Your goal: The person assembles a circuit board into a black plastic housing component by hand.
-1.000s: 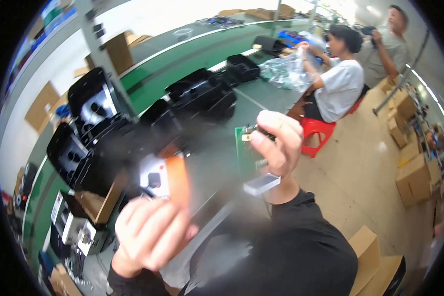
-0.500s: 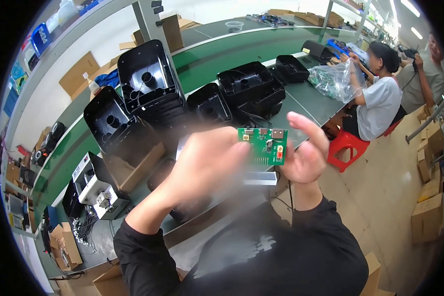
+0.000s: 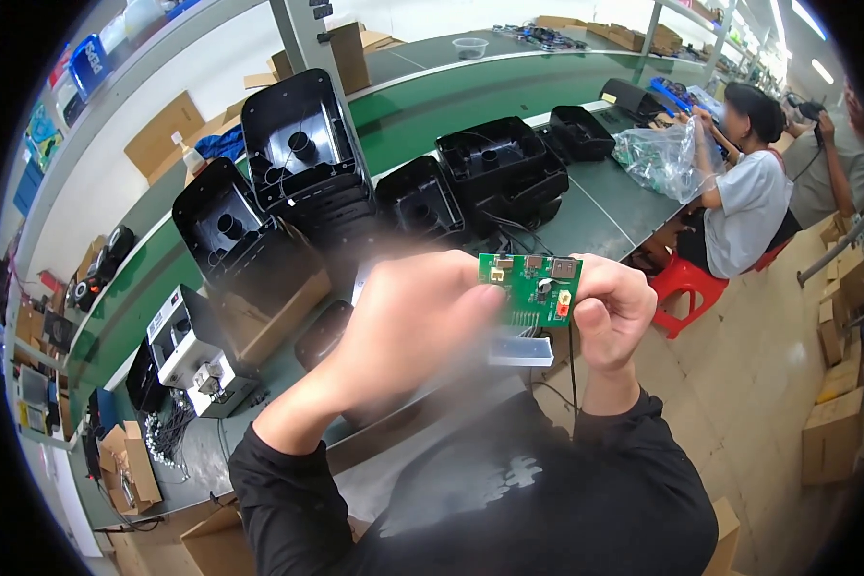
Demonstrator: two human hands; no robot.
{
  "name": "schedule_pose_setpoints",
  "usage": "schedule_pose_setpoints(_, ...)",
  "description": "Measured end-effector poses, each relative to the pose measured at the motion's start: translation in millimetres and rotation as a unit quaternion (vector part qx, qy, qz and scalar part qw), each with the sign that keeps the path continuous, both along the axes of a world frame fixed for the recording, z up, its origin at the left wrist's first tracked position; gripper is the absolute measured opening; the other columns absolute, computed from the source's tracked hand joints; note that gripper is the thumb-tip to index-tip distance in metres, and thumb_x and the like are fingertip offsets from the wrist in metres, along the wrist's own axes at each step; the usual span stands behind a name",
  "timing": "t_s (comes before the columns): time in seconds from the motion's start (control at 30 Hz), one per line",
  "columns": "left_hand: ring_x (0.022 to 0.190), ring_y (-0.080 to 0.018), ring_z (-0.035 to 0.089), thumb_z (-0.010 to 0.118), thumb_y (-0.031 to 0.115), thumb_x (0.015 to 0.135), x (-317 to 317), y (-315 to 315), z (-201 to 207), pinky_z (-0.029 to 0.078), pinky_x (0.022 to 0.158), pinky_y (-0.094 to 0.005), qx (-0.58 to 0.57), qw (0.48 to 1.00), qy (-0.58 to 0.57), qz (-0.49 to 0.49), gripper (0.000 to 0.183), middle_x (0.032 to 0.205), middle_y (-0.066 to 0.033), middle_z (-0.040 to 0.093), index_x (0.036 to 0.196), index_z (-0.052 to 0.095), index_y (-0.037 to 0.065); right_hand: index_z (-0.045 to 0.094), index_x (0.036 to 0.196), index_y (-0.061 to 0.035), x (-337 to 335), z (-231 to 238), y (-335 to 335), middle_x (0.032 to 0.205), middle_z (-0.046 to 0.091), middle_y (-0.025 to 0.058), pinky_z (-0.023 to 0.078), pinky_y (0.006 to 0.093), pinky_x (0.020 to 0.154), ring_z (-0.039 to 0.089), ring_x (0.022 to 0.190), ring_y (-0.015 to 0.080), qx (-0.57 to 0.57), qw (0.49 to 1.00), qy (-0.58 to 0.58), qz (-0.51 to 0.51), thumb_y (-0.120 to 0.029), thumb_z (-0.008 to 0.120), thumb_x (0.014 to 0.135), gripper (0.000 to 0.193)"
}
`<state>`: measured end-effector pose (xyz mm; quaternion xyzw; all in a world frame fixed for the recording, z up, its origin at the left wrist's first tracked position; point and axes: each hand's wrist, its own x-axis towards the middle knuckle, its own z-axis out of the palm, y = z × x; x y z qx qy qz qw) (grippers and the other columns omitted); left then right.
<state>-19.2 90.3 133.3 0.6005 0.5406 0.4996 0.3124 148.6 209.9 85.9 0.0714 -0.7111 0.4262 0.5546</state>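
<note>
My left hand (image 3: 418, 312), partly blurred, pinches a small green circuit board (image 3: 531, 288) at its left edge, thumb on top. Sockets line the board's far edge, and a red-and-white connector sits near its right side. My right hand (image 3: 612, 307) is closed at the board's right edge; its curled fingers meet that edge, with the thumb bent in front of them. Just below the board a translucent rectangular plastic piece (image 3: 521, 351) shows; whether it is held or resting, I cannot tell.
Black plastic housings (image 3: 298, 144) stand stacked on the bench, with more (image 3: 499, 163) farther right. A cardboard box (image 3: 283, 302) and a white-and-black device (image 3: 187, 341) are at left. At right, a co-worker (image 3: 749, 192) sits on a red stool (image 3: 684, 288) beside a clear bag (image 3: 658, 158).
My right hand's fingers, spread earlier, have curled in at the board's right edge. The board and my left hand appear slightly farther right, as the whole view has shifted a little.
</note>
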Motion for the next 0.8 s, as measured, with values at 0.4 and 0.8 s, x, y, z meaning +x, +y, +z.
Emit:
schedule_pose_setpoints(0.4,0.057,-0.0088,0.049,0.055,0.015,0.088,-1.1,-2.0,-4.1,0.040,0.051,-0.0255,0.003,0.997,-0.070,-0.035,0.018,0.063,-0.0015,0.053,0.080,0.059,-0.001,0.056,0.076,0.0042,1.0,0.8,-5.0,0.069,0.058,0.0105,0.041,0.0260,0.056,0.052,0.060,0.0171,-0.042,0.999,-0.001,0.031,-0.005,0.062,0.082,0.012)
schedule_pose_setpoints(0.8,0.058,-0.0073,0.053,0.049,0.018,0.092,-5.0,-3.4,-8.5,0.043,0.051,-0.0213,-0.011,0.990,-0.121,-0.073,0.023,0.072,-0.0033,0.058,0.093,0.059,-0.003,0.056,0.077,0.0049,3.3,3.6,-9.0,0.070,0.058,0.0093,0.041,0.0250,0.057,0.052,0.063,0.0154,-0.060,0.998,0.002,0.028,-0.007,0.059,0.085,0.015)
